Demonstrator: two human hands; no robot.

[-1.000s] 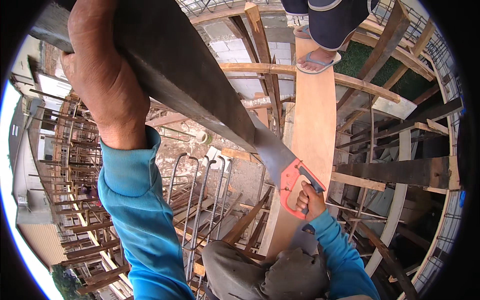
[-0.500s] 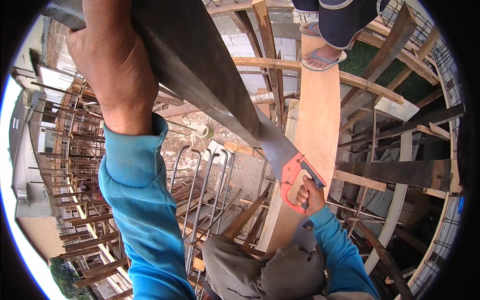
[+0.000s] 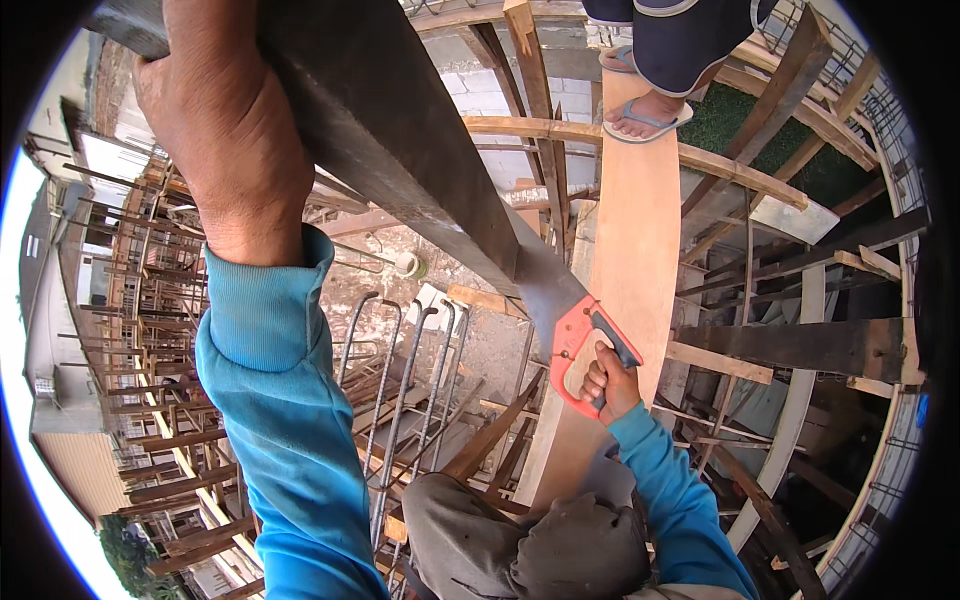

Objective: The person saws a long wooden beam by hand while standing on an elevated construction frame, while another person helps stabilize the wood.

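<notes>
A thick dark timber beam (image 3: 390,130) slants down from the upper left towards the middle, close in front of me. My left hand (image 3: 230,130) is closed round its near side; the beam hides most of the fingertips. A handsaw (image 3: 597,345) with a red-orange handle is in my right hand (image 3: 612,384), whose fingers wrap the grip. Its grey blade (image 3: 548,283) lies against the lower end of the beam, and the far part of the blade is hidden behind the wood.
Below the saw runs a pale plank (image 3: 637,220). Another person's sandalled foot (image 3: 648,118) stands on its far end. Bent steel bars (image 3: 405,390) rise left of my knees (image 3: 530,535). Timber beams (image 3: 800,345) cross on the right, over a drop; scaffolding poles (image 3: 150,290) fill the left.
The saw and my right hand have shifted a little up and to the left, pushing the blade further along the beam. My left hand stays on the beam.
</notes>
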